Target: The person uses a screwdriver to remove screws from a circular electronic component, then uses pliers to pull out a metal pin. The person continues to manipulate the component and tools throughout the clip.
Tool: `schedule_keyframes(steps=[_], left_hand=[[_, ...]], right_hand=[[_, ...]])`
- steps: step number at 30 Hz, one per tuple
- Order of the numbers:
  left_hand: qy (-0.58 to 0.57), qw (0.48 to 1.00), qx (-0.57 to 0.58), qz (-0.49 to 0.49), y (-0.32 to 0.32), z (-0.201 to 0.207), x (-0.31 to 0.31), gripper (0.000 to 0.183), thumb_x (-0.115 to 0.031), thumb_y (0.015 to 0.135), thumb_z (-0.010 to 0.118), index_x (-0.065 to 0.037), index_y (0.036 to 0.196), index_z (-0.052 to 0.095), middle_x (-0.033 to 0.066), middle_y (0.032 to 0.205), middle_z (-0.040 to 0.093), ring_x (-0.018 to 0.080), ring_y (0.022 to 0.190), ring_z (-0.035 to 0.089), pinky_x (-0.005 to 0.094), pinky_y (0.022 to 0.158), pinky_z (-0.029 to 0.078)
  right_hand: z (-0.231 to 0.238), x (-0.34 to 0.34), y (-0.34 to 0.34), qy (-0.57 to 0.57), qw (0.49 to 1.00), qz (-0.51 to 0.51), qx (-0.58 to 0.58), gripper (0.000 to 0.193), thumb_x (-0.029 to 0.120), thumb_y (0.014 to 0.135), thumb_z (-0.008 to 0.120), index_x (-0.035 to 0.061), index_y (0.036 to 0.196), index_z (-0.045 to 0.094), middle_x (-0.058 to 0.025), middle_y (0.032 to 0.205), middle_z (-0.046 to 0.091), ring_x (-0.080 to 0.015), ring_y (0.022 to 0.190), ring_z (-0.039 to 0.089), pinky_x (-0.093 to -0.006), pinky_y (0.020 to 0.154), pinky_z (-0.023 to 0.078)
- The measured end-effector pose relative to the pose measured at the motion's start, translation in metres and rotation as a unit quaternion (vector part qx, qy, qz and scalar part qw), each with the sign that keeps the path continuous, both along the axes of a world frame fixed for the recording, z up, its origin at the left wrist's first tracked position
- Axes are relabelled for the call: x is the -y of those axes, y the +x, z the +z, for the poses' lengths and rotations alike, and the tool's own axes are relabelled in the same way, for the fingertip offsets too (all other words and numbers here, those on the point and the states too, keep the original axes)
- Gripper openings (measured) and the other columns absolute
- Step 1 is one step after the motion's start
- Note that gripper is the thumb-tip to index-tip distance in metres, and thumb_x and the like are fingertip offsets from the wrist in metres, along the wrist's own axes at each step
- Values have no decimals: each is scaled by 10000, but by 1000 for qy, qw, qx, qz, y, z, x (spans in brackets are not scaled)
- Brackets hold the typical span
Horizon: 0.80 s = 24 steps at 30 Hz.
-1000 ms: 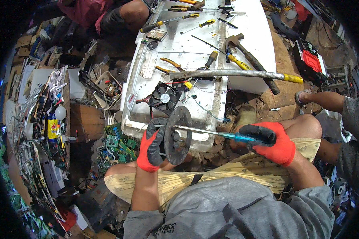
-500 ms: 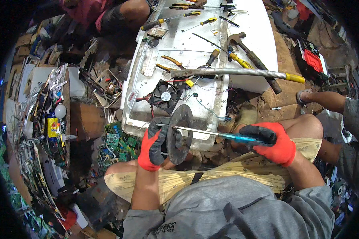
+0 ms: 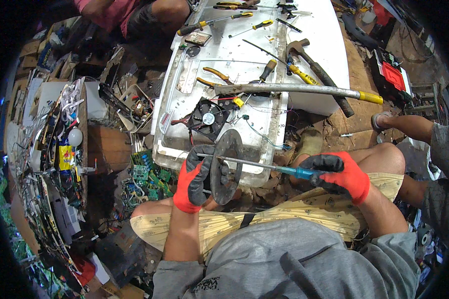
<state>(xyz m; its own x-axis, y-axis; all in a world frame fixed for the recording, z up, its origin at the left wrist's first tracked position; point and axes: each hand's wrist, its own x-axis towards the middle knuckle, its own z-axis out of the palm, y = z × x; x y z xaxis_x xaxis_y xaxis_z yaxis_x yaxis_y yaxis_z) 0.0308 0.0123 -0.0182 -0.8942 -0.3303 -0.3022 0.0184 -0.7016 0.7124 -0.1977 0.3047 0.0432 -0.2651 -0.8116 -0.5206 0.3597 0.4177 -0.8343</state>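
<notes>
Red-and-black gloves on both hands. Left hand closed around the rim of a grey metal disc, held on edge above the knees and just off the near edge of a white plastic panel. Right hand wrapped tight on the blue handle of a screwdriver, its shaft running leftward through the centre of the disc. Behind the disc, on the panel, a black cooling fan with loose red and blue wires trailing beside it. Farther back, a long grey pipe with a yellow end lying across the panel, with orange-handled pliers, a hammer and several yellow-handled screwdrivers scattered near and beyond it. To the left, heaps of green circuit boards, cables and scrap pressing close against the panel edge and the left knee. To the right, another person's bare leg and sandalled foot, near the right hand. At the top, a second person's knees against the far edge. Little open room: only a narrow gap over the lap, between panel edge and knees.
</notes>
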Motion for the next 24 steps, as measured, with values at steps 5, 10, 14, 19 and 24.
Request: schedule_keyframes(steps=[5, 10, 14, 19, 24], left_hand=[[-57, 998, 27, 21, 0, 7, -5, 264, -192, 961, 638, -54, 1170, 554, 110, 943, 677, 208, 788, 681, 333, 672, 576], [-51, 997, 56, -4, -2, 14, -12, 291, -190, 928, 688, -60, 1154, 562, 91, 909, 678, 190, 744, 679, 314, 636, 568], [-52, 997, 57, -18, -1, 18, -14, 322, -183, 911, 709, -58, 1164, 554, 91, 915, 681, 193, 746, 686, 322, 618, 579], [-88, 995, 52, 5, 2, 11, -16, 363, -181, 905, 717, -59, 1194, 534, 85, 927, 682, 190, 765, 692, 335, 620, 589], [-84, 996, 39, -8, 2, 18, -20, 360, -163, 912, 707, -51, 1208, 535, 71, 941, 680, 168, 751, 684, 323, 627, 582]], right_hand=[[7, 2, -3, 56, 993, -1, 101, 331, 192, 878, 667, -3, 1144, 662, -21, 852, 667, -61, 649, 562, -207, 555, 431], [14, -6, -12, 74, 972, 28, 222, 352, 318, 939, 589, 17, 1110, 654, -10, 728, 611, -44, 457, 465, -194, 390, 315], [22, -6, -14, 114, 946, 42, 300, 344, 306, 972, 525, 8, 1095, 647, -19, 722, 609, -54, 456, 483, -190, 393, 328], [10, -16, -7, 109, 951, 58, 283, 306, 251, 977, 518, 5, 1115, 638, -12, 709, 602, -65, 489, 513, -205, 407, 352], [-12, -25, 2, 20, 999, 16, 35, 357, 182, 839, 678, 18, 1153, 633, -26, 736, 612, -138, 571, 577, -309, 472, 429]])
